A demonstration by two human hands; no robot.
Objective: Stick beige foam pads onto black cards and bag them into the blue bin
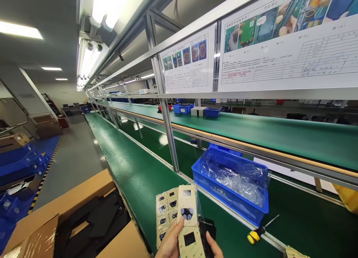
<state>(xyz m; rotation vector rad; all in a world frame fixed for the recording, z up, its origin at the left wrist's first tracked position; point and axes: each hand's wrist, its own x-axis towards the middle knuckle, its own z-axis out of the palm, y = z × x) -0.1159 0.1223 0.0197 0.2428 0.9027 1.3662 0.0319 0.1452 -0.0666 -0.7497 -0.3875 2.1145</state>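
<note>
My left hand (170, 240) is closed on a cream-coloured panel sheet (188, 207) with dark window cutouts and several round bluish spots, its thumb on the lower edge. A second cream sheet (192, 246) with a dark rectangular window lies just below it. My right hand (214, 246) is at the right side of these sheets, beside a black piece (208, 230); only its thumb side shows, and its other fingers are hidden. Stacked sheets (165, 211) of the same kind, in clear wrap, lie on the green bench behind my left hand.
A blue bin (229, 205) with clear plastic bags stands behind, right of my hands. A yellow-black screwdriver (255, 235) lies at the right. An open cardboard box (69, 190) of black pieces is at the left. A metal post (169, 138) rises from the bench (134, 168).
</note>
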